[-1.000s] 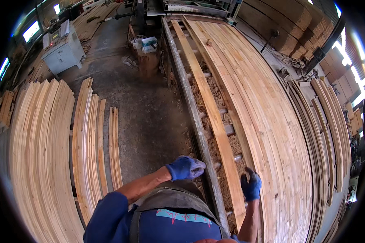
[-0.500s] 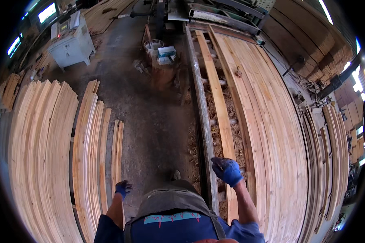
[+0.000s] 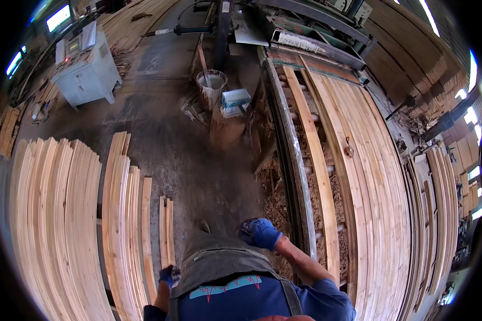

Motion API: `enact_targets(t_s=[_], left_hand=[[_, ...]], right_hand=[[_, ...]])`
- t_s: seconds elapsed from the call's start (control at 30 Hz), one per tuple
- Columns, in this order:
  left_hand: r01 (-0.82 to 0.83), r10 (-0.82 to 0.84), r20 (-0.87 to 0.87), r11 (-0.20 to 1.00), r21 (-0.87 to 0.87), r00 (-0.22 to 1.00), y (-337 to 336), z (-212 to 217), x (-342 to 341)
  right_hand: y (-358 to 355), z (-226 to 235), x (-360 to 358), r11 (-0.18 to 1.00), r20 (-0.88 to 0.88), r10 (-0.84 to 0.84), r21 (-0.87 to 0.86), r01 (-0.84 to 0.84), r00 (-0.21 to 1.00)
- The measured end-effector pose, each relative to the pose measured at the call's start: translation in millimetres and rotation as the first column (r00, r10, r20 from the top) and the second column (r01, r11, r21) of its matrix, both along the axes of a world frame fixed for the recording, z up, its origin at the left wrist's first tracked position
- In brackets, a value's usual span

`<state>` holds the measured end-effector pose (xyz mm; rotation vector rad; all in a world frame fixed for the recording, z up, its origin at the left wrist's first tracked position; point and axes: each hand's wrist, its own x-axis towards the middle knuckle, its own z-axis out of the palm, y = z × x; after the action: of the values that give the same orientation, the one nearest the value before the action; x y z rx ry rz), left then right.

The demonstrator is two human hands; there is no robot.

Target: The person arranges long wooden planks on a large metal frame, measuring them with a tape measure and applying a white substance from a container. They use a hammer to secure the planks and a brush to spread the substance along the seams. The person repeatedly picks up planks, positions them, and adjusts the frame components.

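Observation:
Both my hands wear blue gloves with dark, stained fingers. My left hand [image 3: 170,275] hangs low beside my apron, near the ends of a pair of narrow boards [image 3: 167,230]; its fingers look loosely apart and I see nothing in them. My right hand [image 3: 260,233] is in front of my apron [image 3: 222,254], left of the metal rail [image 3: 300,176]. Its fingers are curled in, with no object visible. Beyond the rail, a single long plank [image 3: 314,144] lies on rollers, apart from a wide row of planks [image 3: 377,203] laid edge to edge.
Stacks of long boards [image 3: 59,214] stand on the left. Ahead are a bucket [image 3: 211,83] with a stick in it, a white-and-teal box [image 3: 235,101] and a grey control cabinet [image 3: 85,69]. A machine frame [image 3: 316,45] crosses the far end of the roller bed.
My right hand has moved left, from above the single plank to in front of my apron. My left hand has dropped lower and closer to my body. The view has shifted.

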<state>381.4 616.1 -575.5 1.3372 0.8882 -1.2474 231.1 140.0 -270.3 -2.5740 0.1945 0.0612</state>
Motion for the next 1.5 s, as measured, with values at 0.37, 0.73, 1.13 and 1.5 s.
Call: enact_targets(t_s=[0.37, 0.73, 1.13, 1.5], left_hand=[[0.402, -0.315, 0.546, 0.915, -0.043, 0.776, -339.7, 118.5, 349.9], [0.240, -0.221, 0.272, 0.970, -0.040, 0.937, -356.8, 55.2, 427.4], [0.460, -0.451, 0.105, 0.884, -0.080, 0.886, -530.1, 34.3, 618.3], [0.612, -0.568, 0.297, 0.788, -0.074, 0.768, -745.0, 46.7, 799.5]], right_hand=[[-114.0, -11.7, 164.6, 0.977, -0.024, -0.185, 0.103, 0.186, 0.983], [-294.4, -5.4, 313.6, 0.979, 0.131, -0.199, 0.074, 0.191, 0.971], [-354.2, -33.9, 415.9, 0.876, -0.076, -0.474, 0.063, 0.479, 0.877], [-379.9, 12.0, 525.1, 0.714, -0.236, -0.681, -0.007, 0.700, 0.693]])
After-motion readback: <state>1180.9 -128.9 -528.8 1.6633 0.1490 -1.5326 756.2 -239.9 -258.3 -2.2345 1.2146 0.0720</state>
